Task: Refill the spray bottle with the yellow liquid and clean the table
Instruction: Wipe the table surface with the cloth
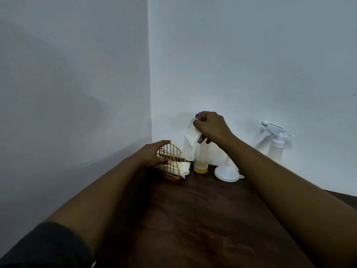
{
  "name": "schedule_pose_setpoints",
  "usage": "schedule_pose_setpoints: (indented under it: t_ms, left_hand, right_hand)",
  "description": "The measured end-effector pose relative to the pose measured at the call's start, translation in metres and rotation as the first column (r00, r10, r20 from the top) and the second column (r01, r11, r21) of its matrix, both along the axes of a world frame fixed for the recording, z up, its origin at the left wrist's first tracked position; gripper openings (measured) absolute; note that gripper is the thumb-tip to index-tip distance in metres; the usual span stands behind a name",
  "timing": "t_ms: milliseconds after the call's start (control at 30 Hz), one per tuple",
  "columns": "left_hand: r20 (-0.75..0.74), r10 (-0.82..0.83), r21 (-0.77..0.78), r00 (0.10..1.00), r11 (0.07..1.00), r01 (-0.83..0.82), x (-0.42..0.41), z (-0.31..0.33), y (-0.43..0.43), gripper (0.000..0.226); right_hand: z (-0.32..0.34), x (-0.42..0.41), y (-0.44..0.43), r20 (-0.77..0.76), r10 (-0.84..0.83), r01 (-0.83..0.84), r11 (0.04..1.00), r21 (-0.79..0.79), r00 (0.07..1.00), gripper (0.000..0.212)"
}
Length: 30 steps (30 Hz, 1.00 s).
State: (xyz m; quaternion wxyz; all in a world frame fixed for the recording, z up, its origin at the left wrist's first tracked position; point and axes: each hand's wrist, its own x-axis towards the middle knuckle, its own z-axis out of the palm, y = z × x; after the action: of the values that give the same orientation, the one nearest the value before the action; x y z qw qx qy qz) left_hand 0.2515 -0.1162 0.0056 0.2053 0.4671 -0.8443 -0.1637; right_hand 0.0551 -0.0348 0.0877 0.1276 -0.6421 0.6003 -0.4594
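Two hands are seen over a dark wooden table [193, 219] set in a corner of white walls [251, 55]. The left hand [152, 153] is placed on a yellow wire napkin holder [171, 176]. The holder is clasped between the fingers laid over the top of its arch and the thumb lower down. Folded white napkins [182, 167] are lodged in it.

The right hand [211, 126] is raised at 1 o'clock from the holder. A single white napkin [190, 144] is pinched between its thumb and fingers and hangs down unfolded.

A clear glass [201, 161] stands at 3 o'clock from the holder, just beside it. A shallow layer of yellow liquid [201, 168] is held at its bottom. An upturned white funnel [227, 174] is set on the table at 3 o'clock from the glass.

The white spray bottle [276, 144] stands against the wall at 2 o'clock from the funnel, well apart from the hands, with its trigger head fitted.

Any writing on the bottle or glass cannot be read, since the picture is dim and soft. The rim of the glass is lost behind the hanging napkin and the right hand's fingers. The lower part of the bottle is hidden by the right forearm, so its fill level cannot be told. The funnel's spout is faint against the napkin. A dark sleeve [48, 244] is cut off at 7 o'clock of the view.
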Motion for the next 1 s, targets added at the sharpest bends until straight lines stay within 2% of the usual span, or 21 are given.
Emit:
schedule_pose_setpoints:
  t_ms: [67,300,533,567,633,700,767,833,1000]
  left_hand:
    - [0.043,0.027,0.025,0.999,0.999,-0.028,-0.007,0.003,-0.013,0.08]
    - [0.087,0.077,0.073,0.993,0.994,-0.083,-0.025,0.006,-0.055,0.084]
    - [0.158,0.116,0.068,0.981,0.989,-0.128,-0.031,0.008,-0.049,0.095]
    - [0.11,0.116,0.046,0.987,0.992,-0.122,-0.034,0.009,-0.039,0.098]
    - [-0.134,0.027,0.037,0.991,0.999,-0.022,-0.046,0.015,-0.007,0.095]
    - [-0.44,-0.156,0.096,0.885,0.971,0.219,-0.061,0.022,0.036,0.079]
    - [-0.627,-0.248,0.177,0.739,0.878,0.445,-0.069,0.024,0.088,0.056]
    - [-0.689,-0.255,0.229,0.678,0.811,0.538,-0.068,0.021,0.134,0.039]
    - [-0.697,-0.236,0.257,0.678,0.8,0.543,-0.058,0.015,0.229,0.015]
  right_hand:
    - [0.002,-0.008,0.004,0.064,0.001,-0.002,1.0,0.01,0.998,0.014]
    - [-0.009,-0.034,0.008,0.123,-0.012,0.003,0.997,0.077,0.992,0.01]
    - [-0.011,-0.041,0.023,0.296,0.044,-0.126,0.956,0.264,0.954,0.013]
    - [-0.009,-0.042,0.03,0.301,0.055,-0.142,0.951,0.274,0.952,0.013]
    - [-0.005,-0.043,0.047,0.324,0.076,-0.172,0.945,0.28,0.943,0.013]
    - [0.002,-0.043,0.068,0.365,0.085,-0.195,0.941,0.276,0.927,0.013]
    - [0.01,-0.043,0.097,0.409,0.081,-0.203,0.943,0.265,0.909,0.013]
    - [0.017,-0.042,0.133,0.437,0.065,-0.193,0.948,0.254,0.897,0.014]
    - [0.019,-0.045,0.241,0.543,-0.008,-0.157,0.953,0.258,0.84,0.022]
